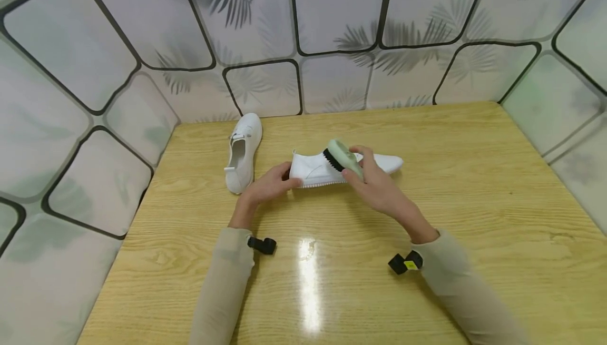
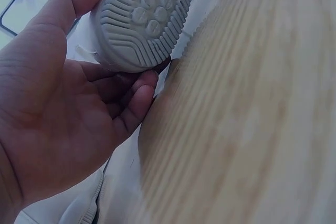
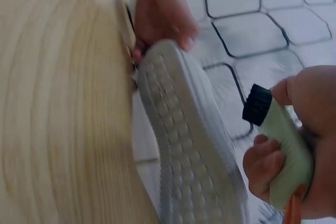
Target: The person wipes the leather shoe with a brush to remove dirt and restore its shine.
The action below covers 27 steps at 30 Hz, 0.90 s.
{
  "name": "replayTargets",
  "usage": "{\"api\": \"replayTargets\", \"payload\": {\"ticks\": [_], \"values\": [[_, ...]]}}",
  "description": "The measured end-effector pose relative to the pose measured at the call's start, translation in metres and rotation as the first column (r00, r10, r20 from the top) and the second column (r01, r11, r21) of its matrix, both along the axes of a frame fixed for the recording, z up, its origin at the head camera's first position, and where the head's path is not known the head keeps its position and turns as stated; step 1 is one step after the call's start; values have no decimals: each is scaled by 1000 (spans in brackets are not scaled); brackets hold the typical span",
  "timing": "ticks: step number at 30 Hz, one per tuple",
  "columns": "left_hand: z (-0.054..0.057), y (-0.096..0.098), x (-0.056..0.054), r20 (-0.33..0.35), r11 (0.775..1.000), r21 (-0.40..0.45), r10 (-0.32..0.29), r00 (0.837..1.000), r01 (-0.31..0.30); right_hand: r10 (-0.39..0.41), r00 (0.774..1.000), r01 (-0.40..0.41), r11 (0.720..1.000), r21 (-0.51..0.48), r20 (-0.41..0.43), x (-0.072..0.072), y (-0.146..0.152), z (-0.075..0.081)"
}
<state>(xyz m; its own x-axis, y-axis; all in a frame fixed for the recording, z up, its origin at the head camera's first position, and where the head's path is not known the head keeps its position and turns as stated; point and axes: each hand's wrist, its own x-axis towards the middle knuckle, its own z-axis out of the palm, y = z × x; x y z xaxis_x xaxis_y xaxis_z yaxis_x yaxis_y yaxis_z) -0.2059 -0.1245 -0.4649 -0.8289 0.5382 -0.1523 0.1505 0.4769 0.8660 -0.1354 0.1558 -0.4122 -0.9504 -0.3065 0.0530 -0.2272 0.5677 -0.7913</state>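
A white shoe (image 1: 310,168) lies on its side at mid-table, its toe to the right and its ridged sole toward the person. My left hand (image 1: 271,184) grips it by the heel; in the left wrist view the thumb presses the sole edge (image 2: 142,19) and the fingers curl beneath. My right hand (image 1: 377,184) holds a pale green brush (image 1: 342,154) with black bristles over the shoe's side. Whether the bristles touch the shoe cannot be told. In the right wrist view the fingers wrap the brush handle (image 3: 289,156).
A second white shoe (image 1: 243,153) stands upright to the left, near the left forearm, toe toward the back. The wooden table (image 1: 474,176) meets patterned panels (image 1: 332,81) at its back and sides. Black wrist cameras (image 1: 263,245) sit on both sleeves.
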Motion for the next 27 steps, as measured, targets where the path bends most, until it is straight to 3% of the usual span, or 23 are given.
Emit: {"api": "replayTargets", "payload": {"ticks": [5,11,21,27], "values": [[-2,0,1,-1,1000,7,0,1000,0,33,983,5,978,208,-179,1,-38,-6],[-2,1,2,-2,1000,25,9,1000,-9,79,945,20,956,294,-318,1,-59,-15],[2,1,0,-9,1000,9,11,1000,-11,47,919,94,938,333,-392,-1,-60,-16],[-1,-1,0,-12,999,36,-19,1000,20,106,942,18,932,363,-318,0,-62,-14]]}}
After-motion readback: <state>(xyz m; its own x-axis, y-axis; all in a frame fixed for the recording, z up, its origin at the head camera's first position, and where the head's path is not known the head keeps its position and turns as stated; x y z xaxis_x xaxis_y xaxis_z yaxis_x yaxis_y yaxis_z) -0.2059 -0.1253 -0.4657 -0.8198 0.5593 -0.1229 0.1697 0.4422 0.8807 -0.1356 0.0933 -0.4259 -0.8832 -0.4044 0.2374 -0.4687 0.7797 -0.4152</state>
